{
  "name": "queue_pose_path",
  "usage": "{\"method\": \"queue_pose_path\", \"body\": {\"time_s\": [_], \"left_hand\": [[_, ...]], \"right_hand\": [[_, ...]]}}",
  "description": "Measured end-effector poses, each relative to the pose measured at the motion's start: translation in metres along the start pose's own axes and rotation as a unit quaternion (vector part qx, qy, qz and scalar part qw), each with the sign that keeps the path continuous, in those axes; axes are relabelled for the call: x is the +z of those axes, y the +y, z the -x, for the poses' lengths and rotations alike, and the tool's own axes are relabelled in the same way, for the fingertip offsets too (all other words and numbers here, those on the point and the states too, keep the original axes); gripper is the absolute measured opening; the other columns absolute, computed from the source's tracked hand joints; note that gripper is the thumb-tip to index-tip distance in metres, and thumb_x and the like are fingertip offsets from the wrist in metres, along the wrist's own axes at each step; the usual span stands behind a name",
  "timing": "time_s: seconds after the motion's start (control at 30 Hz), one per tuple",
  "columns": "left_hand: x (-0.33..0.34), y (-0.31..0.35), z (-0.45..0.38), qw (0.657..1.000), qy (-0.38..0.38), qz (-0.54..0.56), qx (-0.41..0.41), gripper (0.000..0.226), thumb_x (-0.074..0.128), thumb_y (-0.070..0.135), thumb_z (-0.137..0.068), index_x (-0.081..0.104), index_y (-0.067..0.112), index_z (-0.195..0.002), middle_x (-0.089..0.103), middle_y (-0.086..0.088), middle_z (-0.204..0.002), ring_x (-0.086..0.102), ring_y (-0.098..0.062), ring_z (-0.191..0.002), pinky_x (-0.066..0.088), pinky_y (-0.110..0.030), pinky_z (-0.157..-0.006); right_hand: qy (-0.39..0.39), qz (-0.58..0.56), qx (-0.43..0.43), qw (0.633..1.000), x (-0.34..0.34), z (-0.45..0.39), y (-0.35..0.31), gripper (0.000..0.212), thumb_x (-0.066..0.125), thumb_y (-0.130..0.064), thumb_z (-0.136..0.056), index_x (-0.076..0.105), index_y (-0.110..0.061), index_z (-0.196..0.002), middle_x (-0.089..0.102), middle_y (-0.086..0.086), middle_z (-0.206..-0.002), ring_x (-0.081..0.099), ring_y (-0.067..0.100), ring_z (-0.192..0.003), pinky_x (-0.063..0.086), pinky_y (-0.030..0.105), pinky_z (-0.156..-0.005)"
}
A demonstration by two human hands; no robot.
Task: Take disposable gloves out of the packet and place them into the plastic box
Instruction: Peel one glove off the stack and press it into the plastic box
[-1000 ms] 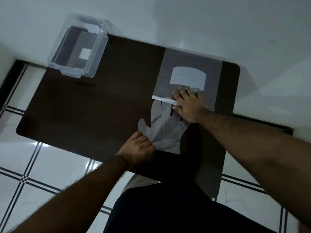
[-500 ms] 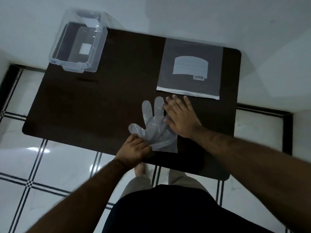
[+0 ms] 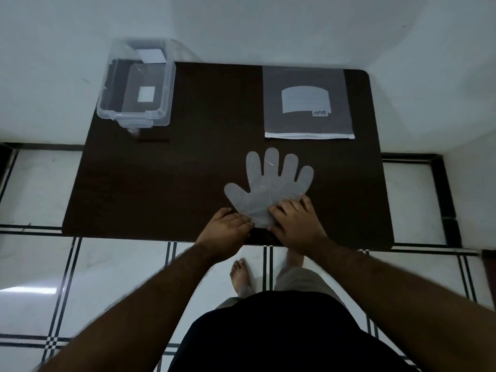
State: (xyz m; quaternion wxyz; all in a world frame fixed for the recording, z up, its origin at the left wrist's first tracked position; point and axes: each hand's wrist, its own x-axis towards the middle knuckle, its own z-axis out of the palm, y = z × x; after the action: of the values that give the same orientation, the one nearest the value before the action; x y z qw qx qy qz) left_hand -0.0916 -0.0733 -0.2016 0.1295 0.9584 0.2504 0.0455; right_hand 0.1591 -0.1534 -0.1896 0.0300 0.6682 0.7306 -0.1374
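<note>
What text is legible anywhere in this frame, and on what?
"SVP", printed upside down to the camera, on the packet at the lower right corner of its pale label panel.
Fine lines on that label panel: too small and blurred to read.
White sticker on the floor of the plastic box: no legible text.
White patch at the box's far end: blank or unreadable.
Glove and table: no markings visible.

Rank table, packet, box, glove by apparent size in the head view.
1. table, by far the largest
2. packet
3. box and glove: look alike in area, and the glove lies nearer the camera, so unranked
</note>
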Motion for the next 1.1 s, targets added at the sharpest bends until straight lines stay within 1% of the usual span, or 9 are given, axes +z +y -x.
{"method": "queue_pose_path", "body": {"time_s": [0.07, 0.17, 0.3, 0.47, 0.67, 0.77, 0.9, 1.0, 1.1], "left_hand": [[-0.003, -0.002, 0.007, 0.999, 0.020, 0.021, -0.014, 0.029, 0.074, 0.026, -0.097, 0.077, 0.019, -0.126, 0.079, -0.003, -0.127, 0.074, -0.023, -0.119, 0.049, -0.051, -0.112], [-0.008, -0.002, 0.013, 0.990, 0.067, 0.090, -0.087, 0.027, 0.062, 0.025, -0.101, 0.077, 0.016, -0.122, 0.081, -0.003, -0.118, 0.075, -0.026, -0.109, 0.053, -0.047, -0.102], [-0.015, 0.001, 0.018, 0.961, 0.095, 0.164, -0.199, 0.023, 0.066, 0.019, -0.102, 0.078, 0.017, -0.122, 0.081, 0.000, -0.115, 0.073, -0.023, -0.105, 0.050, -0.036, -0.093], [-0.022, 0.005, 0.022, 0.913, 0.097, 0.255, -0.304, 0.020, 0.068, 0.018, -0.104, 0.079, 0.017, -0.121, 0.079, 0.002, -0.113, 0.070, -0.013, -0.101, 0.052, -0.024, -0.086], [-0.022, 0.011, 0.020, 0.824, 0.099, 0.383, -0.405, 0.015, 0.074, 0.017, -0.102, 0.080, 0.018, -0.116, 0.079, 0.008, -0.103, 0.073, -0.003, -0.096, 0.059, -0.019, -0.084], [-0.022, 0.015, 0.013, 0.751, 0.100, 0.465, -0.458, 0.014, 0.075, 0.018, -0.101, 0.080, 0.017, -0.114, 0.080, 0.005, -0.101, 0.076, -0.009, -0.096, 0.063, -0.025, -0.084], [-0.025, 0.027, -0.005, 0.580, 0.095, 0.617, -0.523, 0.010, 0.073, 0.009, -0.101, 0.078, 0.009, -0.110, 0.081, -0.014, -0.105, 0.079, -0.026, -0.098, 0.067, -0.037, -0.087], [-0.021, 0.034, -0.016, 0.537, 0.081, 0.657, -0.523, 0.011, 0.077, 0.008, -0.098, 0.079, 0.004, -0.109, 0.082, -0.019, -0.104, 0.080, -0.028, -0.095, 0.067, -0.037, -0.084], [-0.022, 0.038, -0.025, 0.529, 0.074, 0.674, -0.510, 0.026, 0.089, 0.014, -0.089, 0.079, 0.004, -0.110, 0.083, -0.016, -0.101, 0.082, -0.027, -0.095, 0.066, -0.034, -0.080]], "right_hand": [[0.015, 0.001, 0.013, 1.000, -0.002, 0.000, -0.008, 0.051, 0.050, -0.059, -0.102, 0.062, -0.026, -0.139, 0.065, 0.003, -0.138, 0.056, 0.028, -0.134, 0.024, 0.059, -0.125], [0.039, -0.015, -0.032, 0.999, -0.003, -0.007, -0.024, 0.048, 0.055, -0.055, -0.101, 0.067, -0.021, -0.133, 0.068, 0.006, -0.129, 0.062, 0.029, -0.124, 0.039, 0.056, -0.117], [-0.014, -0.087, -0.031, 0.996, -0.006, -0.027, -0.055, 0.044, 0.063, -0.053, -0.100, 0.069, -0.018, -0.127, 0.070, 0.005, -0.118, 0.063, 0.027, -0.112, 0.048, 0.044, -0.099], [0.008, -0.101, -0.002, 0.995, 0.004, -0.029, -0.069, 0.029, 0.064, -0.038, -0.104, 0.065, -0.020, -0.126, 0.070, 0.004, -0.121, 0.065, 0.025, -0.110, 0.051, 0.040, -0.096], [0.023, -0.177, 0.020, 0.984, 0.005, -0.025, -0.067, 0.017, 0.055, -0.024, -0.109, 0.071, -0.017, -0.111, 0.070, 0.004, -0.098, 0.066, 0.022, -0.091, 0.052, 0.035, -0.081], [0.038, -0.314, 0.071, 0.946, 0.002, -0.022, -0.065, 0.008, 0.065, -0.017, -0.106, 0.072, -0.014, -0.108, 0.073, 0.003, -0.096, 0.068, 0.017, -0.087, 0.057, 0.030, -0.078], [0.058, -0.490, 0.223, 0.841, -0.007, -0.019, -0.064, 0.012, 0.074, -0.006, -0.100, 0.071, -0.015, -0.107, 0.076, 0.003, -0.097, 0.075, 0.019, -0.089, 0.065, 0.034, -0.079], [0.039, -0.562, 0.276, 0.779, -0.014, -0.016, -0.061, 0.018, 0.076, -0.006, -0.098, 0.072, -0.013, -0.114, 0.077, 0.003, -0.102, 0.076, 0.018, -0.094, 0.066, 0.030, -0.080], [0.036, -0.593, 0.287, 0.752, -0.019, -0.016, -0.058, 0.026, 0.079, -0.002, -0.095, 0.072, -0.015, -0.116, 0.077, 0.003, -0.106, 0.077, 0.017, -0.099, 0.065, 0.025, -0.079]]}}
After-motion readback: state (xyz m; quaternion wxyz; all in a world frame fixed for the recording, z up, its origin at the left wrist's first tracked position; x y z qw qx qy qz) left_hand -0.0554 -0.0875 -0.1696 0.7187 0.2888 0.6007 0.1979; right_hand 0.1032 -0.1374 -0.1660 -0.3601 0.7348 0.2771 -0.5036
